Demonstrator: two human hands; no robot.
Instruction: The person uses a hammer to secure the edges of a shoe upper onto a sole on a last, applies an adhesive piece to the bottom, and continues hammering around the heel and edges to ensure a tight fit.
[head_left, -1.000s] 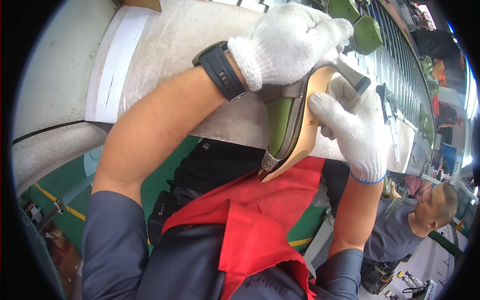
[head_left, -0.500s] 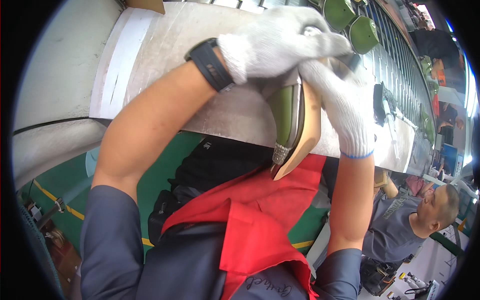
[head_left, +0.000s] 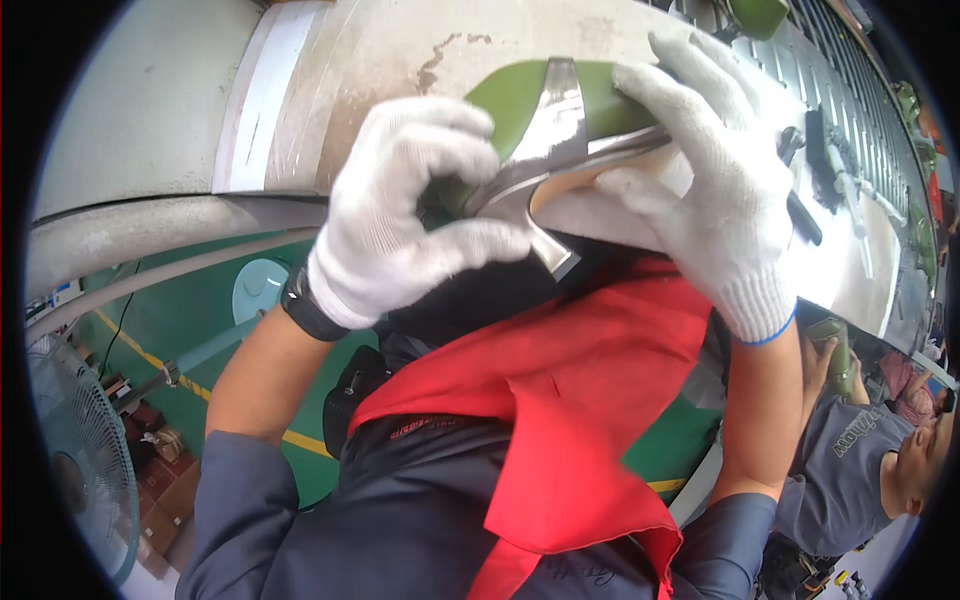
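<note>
A green high-heeled shoe (head_left: 557, 125) with shiny silver bands, a tan sole and a silver heel is held on its side above the near edge of the bench. My left hand (head_left: 395, 215), in a white knit glove, curls its fingers and thumb around one end of the shoe. At the other end, my gloved right hand (head_left: 715, 185) has its thumb below and its fingers above the shoe. The shoe's left end is partly covered by my left fingers.
To the right of my right hand lie a dark brush (head_left: 838, 150) and a black-handled tool (head_left: 803, 220). Another green shoe (head_left: 757, 15) stands by the roller conveyor (head_left: 835, 60). A co-worker (head_left: 850, 460) is at the right, holding a green item. A fan (head_left: 85, 470) stands lower left.
The shoe has turned from pointing down toward me to lying crosswise. My left hand has come down and left to one end, and my hands have moved apart.
</note>
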